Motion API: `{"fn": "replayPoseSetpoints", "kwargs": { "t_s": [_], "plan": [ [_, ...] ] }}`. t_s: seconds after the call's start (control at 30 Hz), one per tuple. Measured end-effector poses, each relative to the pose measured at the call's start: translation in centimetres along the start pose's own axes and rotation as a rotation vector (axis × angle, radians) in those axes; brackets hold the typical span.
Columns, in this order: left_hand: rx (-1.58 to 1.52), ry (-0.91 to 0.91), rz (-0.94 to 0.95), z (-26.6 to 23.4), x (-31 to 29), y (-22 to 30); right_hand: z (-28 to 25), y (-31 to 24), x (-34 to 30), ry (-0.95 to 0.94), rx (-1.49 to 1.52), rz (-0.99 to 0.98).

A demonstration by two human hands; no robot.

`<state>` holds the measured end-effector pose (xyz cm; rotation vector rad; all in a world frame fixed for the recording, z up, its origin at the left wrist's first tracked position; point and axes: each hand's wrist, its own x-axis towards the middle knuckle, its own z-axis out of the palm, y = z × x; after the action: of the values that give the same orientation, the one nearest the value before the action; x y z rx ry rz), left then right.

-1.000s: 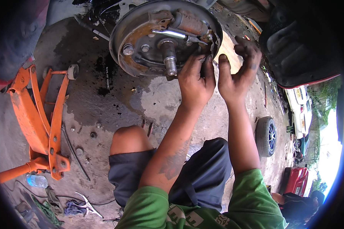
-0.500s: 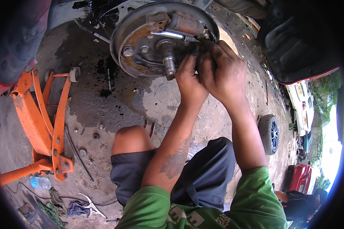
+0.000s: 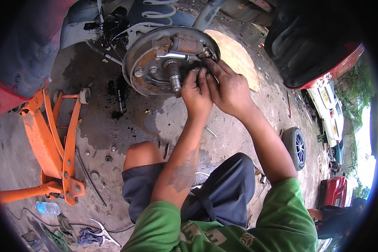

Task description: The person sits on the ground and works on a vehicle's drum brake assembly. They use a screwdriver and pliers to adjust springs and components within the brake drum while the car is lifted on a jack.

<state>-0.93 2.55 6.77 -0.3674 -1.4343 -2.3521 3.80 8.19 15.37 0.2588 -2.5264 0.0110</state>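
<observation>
In front of me is a drum brake assembly with its drum off. A round backing plate (image 3: 131,77) carries a rusty brake shoe (image 3: 143,56) on the left, a shiny adjuster rod (image 3: 172,55), a rusty wheel cylinder (image 3: 187,45) and a threaded wheel spindle (image 3: 174,77). Both hands press together at the plate's right side. My left hand (image 3: 197,95) pinches with its fingertips just right of the spindle. Higher up, my right hand (image 3: 232,90) curls its blackened fingers at the right edge. Whatever part they grip is hidden behind the fingers.
An orange floor jack (image 3: 44,143) stands at left beside a long bar (image 3: 88,174). A water bottle (image 3: 48,208), rags (image 3: 65,229) and locking pliers (image 3: 104,233) lie lower left. A wheel (image 3: 295,148) lies right. Above hangs a coil spring (image 3: 159,14); a tan board (image 3: 235,54) lies behind.
My view has shifted, bringing the coil spring and more of the tan board into sight. Both hands stay at the brake's right side; their fingers have shifted and more fingertips show.
</observation>
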Motion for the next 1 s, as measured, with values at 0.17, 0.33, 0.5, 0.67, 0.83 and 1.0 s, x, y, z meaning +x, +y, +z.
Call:
{"fn": "replayPoseSetpoints", "kwargs": {
  "t_s": [0.17,0.33,0.5,0.67,0.83,1.0],
  "plan": [
    [-0.022,0.08,0.01,0.6,0.0,0.0,0.5,1.4,-1.3,0.083,0.22,0.139],
    [0.004,0.117,0.098,1.0,0.1,-1.3,2.8,3.2,-0.6,0.174,0.585,0.349],
    [0.03,0.116,0.065,1.0,0.4,-1.7,4.4,3.9,0.1,0.132,0.8,0.385],
    [0.038,0.144,0.159,1.0,0.9,-1.9,6.4,3.4,-0.1,0.227,0.928,0.466],
    [0.058,0.164,0.14,1.3,1.0,-2.2,7.6,3.1,-0.3,0.285,0.965,0.443],
    [-0.067,0.212,0.091,1.9,0.7,-1.8,7.4,2.7,0.0,0.295,1.078,0.506]
  ]
}}
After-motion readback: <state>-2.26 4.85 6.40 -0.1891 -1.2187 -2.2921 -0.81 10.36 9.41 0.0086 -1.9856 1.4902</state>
